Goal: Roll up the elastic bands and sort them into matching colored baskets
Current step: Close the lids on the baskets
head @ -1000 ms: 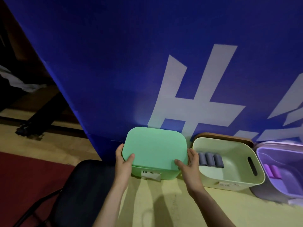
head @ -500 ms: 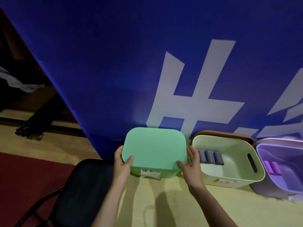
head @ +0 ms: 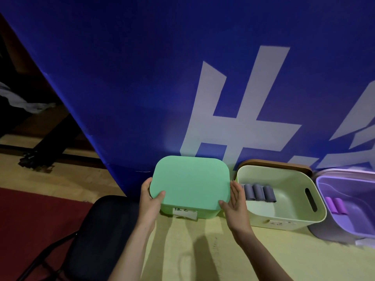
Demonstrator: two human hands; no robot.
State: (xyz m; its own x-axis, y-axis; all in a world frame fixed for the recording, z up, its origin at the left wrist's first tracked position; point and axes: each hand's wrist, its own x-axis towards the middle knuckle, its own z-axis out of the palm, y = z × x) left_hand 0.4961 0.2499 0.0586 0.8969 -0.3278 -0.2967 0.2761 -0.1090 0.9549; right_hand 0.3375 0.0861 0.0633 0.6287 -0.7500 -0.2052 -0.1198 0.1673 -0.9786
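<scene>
A tall blue banner (head: 142, 78) with pale lettering fills the background, and below it lie a red carpet (head: 40, 220) and a yellow surface (head: 182, 250) that carries the baskets, with a black chair (head: 105, 230) at its left edge. Three baskets stand in a row against the banner: the purple basket (head: 345, 228) at far right, the cream basket (head: 284, 220) in the middle with a wooden lid (head: 274, 163) propped behind it, and the green basket (head: 207, 213) at left. The green lid (head: 190, 181) covers the green basket, so whatever is inside is hidden. Over the last second almost nothing has shifted: the lid sits in the same place and both hands stay at its sides. That probably means it is being seated or is about to be lifted, and I cannot tell which. The left hand (head: 149, 201) grips the lid's left edge, thumb lying on top and fingers wrapped round the side. The right hand (head: 236, 203) rests flat against the right edge with fingers straight and the thumb tip touching the front corner, so it braces the lid without clasping it. Three grey rolled bands (head: 258, 192) lie side by side in the cream basket, and two purple rolled bands (head: 334, 205) lie in the purple basket, so those colours look sorted. A small paper label (head: 184, 212) is stuck on the green basket's front.
</scene>
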